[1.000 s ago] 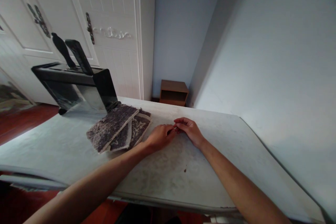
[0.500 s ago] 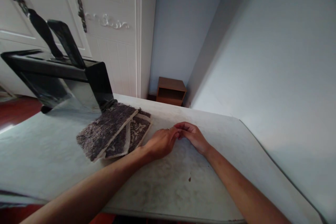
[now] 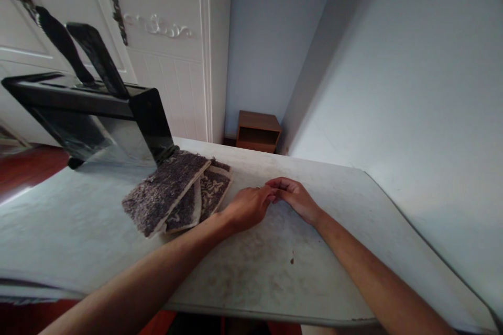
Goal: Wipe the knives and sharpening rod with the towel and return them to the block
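My left hand (image 3: 250,208) and my right hand (image 3: 295,198) meet over the middle of the pale table (image 3: 251,282), fingertips touching. Both have their fingers bent together in a pinch. Whatever may be between the fingertips is too small or hidden to make out. To the left of my left hand lies a folded dark purple-grey cloth (image 3: 168,193) with light edges, partly behind my left forearm.
A black knife block (image 3: 145,110) with clear sides and two black handles stands at the back left. Behind are white cabinet doors (image 3: 165,73) and a brown nightstand (image 3: 258,121). A wall (image 3: 412,89) borders the table's right side. A small dark speck (image 3: 292,260) marks the tabletop.
The view has shifted slightly, so the table, the cloth and both hands appear a little further right. My hands keep nearly the same pose, fingertips still together.
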Motion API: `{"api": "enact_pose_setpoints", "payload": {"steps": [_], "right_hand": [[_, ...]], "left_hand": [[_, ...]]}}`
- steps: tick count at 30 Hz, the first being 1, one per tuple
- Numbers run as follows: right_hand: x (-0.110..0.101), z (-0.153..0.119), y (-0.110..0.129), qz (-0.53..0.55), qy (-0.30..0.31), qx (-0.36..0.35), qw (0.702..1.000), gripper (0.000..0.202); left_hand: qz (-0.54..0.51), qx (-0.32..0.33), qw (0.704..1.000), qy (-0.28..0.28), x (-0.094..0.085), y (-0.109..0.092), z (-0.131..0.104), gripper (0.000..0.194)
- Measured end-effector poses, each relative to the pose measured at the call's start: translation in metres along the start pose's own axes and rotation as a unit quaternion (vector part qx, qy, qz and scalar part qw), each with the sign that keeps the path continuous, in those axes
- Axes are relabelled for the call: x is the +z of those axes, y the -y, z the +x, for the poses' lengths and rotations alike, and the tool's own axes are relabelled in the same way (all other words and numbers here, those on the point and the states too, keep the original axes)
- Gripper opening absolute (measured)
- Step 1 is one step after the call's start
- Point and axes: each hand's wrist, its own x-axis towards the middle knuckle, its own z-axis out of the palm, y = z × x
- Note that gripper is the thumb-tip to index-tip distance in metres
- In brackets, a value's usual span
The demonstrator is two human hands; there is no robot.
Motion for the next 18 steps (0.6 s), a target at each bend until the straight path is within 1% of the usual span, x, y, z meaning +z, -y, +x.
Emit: {"api": "enact_pose_setpoints", "payload": {"steps": [6,12,18], "right_hand": [[-0.0010,-0.0002,-0.0003,-0.019,0.010,0.000,1.000,0.026],[-0.0007,-0.0002,-0.0005,-0.030,0.016,-0.001,0.999,0.027],[-0.0003,0.0007,-0.0033,-0.039,0.018,-0.014,0.999,0.024]], "left_hand": [[0.009,0.022,1.000,-0.014,-0.0005,0.0013,-0.0006,0.030],[0.025,0.042,0.999,0.009,-0.0030,0.0025,-0.0008,0.023],[0.045,0.062,0.997,0.020,-0.0040,0.0035,-0.0013,0.021]]}}
